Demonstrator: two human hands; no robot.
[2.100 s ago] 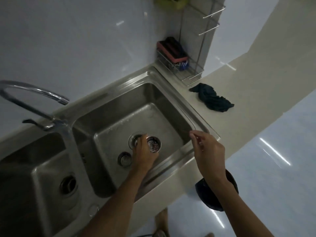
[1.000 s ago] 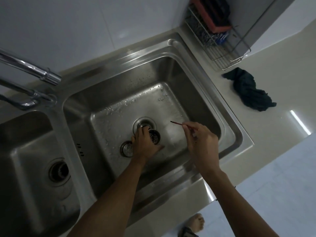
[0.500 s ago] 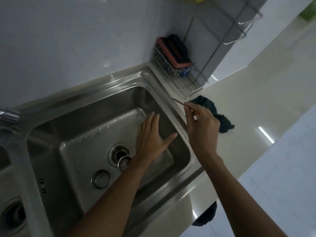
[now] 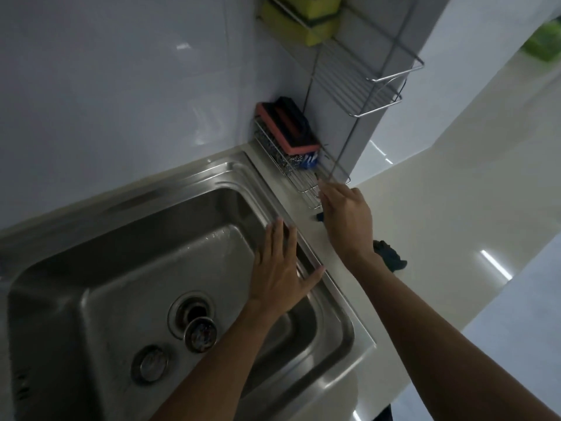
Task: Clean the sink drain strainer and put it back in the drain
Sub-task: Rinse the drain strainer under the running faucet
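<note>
The round metal drain strainer (image 4: 200,334) lies in the sink basin (image 4: 145,268), with dark debris in it, right beside the uncovered drain hole (image 4: 193,311). My left hand (image 4: 280,275) hovers flat and open over the basin's right side, holding nothing. Over the counter, my right hand (image 4: 346,217) reaches to the low wire rack (image 4: 306,185), fingertips pinched at its basket. The thin stick held in that pinch barely shows.
A round metal plug (image 4: 150,363) sits left of the strainer. The rack holds a red-and-black scrubber (image 4: 288,126) and steel wool. Yellow sponges (image 4: 303,16) rest on an upper wire shelf (image 4: 358,83). A dark cloth (image 4: 391,258) lies on the pale counter behind my right wrist.
My left hand let go of the strainer, left it beside the drain and spread open to the right. My right hand carried the thin stick up to the wire rack.
</note>
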